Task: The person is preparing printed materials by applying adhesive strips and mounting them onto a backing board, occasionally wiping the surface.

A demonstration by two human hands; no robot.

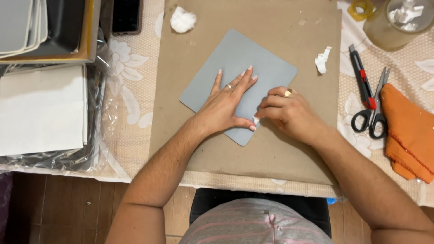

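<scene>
On the brown card (271, 153) covering the bench, a grey sheet (235, 63) lies turned like a diamond, one corner toward me. My left hand (226, 106) rests flat on it, fingers spread, thumb reaching to its lower right edge. My right hand (289, 113) sits just beside that edge, fingers curled, pinching a small white scrap (256, 120) against the sheet beside the left thumb. That edge runs diagonally between my hands. Scissors (373, 115), a cutter (360, 74) and an orange cloth (407, 131) lie well to the right.
</scene>
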